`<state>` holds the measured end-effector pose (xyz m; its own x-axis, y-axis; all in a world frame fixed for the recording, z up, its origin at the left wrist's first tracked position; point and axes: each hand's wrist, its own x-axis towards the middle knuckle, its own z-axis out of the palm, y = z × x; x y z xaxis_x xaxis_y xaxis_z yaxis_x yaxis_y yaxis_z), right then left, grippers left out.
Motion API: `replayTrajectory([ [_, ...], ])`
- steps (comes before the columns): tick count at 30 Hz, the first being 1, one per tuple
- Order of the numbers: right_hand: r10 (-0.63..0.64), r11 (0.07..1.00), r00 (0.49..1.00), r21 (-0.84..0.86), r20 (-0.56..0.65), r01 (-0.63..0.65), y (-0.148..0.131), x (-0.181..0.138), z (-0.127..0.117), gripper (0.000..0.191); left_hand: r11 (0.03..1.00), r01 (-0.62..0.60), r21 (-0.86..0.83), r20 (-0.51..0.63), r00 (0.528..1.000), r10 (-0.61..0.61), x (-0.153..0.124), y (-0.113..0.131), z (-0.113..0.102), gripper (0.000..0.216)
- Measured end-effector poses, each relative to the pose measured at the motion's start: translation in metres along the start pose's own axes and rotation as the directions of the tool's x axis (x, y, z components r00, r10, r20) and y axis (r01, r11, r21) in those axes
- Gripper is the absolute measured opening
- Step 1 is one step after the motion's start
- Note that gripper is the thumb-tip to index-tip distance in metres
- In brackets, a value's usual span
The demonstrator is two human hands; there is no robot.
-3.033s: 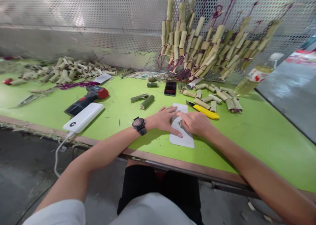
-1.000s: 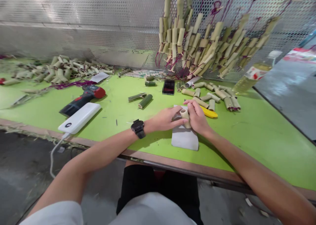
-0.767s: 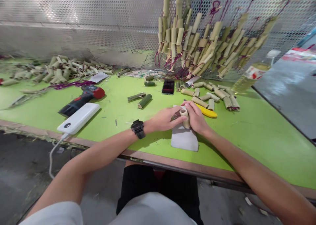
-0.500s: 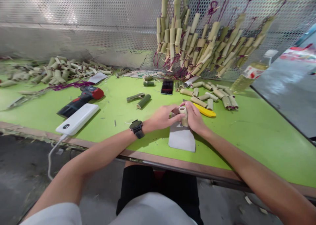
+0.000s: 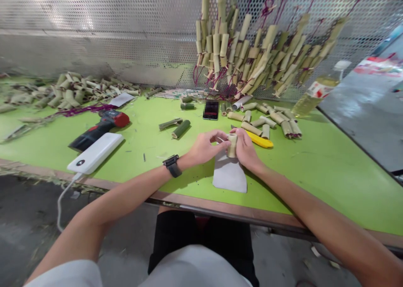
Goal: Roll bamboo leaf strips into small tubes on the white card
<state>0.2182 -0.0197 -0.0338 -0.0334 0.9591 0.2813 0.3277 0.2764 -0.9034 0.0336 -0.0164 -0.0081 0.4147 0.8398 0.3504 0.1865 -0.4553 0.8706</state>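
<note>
Near the middle of the bench (image 5: pixel 330 165) — bamboo tube (image 5: pixel 232 147) upright over the white sheet's (image 5: pixel 229 178) far end | grip: right hand (image 5: pixel 247 150) cupping it, left hand (image 5: pixel 206 146) lightly pinching its left side | left thumb just slid off the front — guessing it's being turned

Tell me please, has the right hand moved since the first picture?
Yes. Judged against the yellow cutter, the right hand has moved slightly forward, closer to the cutter, and now hides part of it.
</note>
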Motion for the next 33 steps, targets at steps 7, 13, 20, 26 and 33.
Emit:
replayTrajectory([
  [7, -0.107, 0.983, 0.992, -0.154, -0.063, 0.096, -0.002, -0.001, 0.002, 0.049, 0.990, 0.114, -0.085, 0.027, 0.993, -0.112, 0.000, -0.001, 0.001, 0.022],
  [13, -0.123, 0.979, 0.989, -0.175, -0.082, 0.107, -0.004, -0.001, 0.003, 0.045, 0.979, 0.149, -0.142, 0.057, 0.988, -0.142, 0.002, -0.006, 0.001, 0.022],
  [20, -0.107, 0.967, 0.991, -0.242, -0.083, 0.085, -0.005, -0.001, 0.004, 0.045, 0.957, 0.184, -0.223, 0.118, 0.980, -0.161, 0.005, -0.016, 0.001, 0.031],
  [26, -0.131, 0.984, 0.985, -0.132, -0.110, 0.116, -0.001, -0.001, 0.005, 0.048, 0.922, 0.219, -0.321, 0.156, 0.972, -0.176, 0.006, -0.021, 0.002, 0.039],
  [33, -0.125, 0.988, 0.984, -0.104, -0.128, 0.112, 0.000, -0.001, 0.006, 0.048, 0.927, 0.198, -0.318, 0.187, 0.972, -0.143, 0.005, -0.020, 0.002, 0.043],
])
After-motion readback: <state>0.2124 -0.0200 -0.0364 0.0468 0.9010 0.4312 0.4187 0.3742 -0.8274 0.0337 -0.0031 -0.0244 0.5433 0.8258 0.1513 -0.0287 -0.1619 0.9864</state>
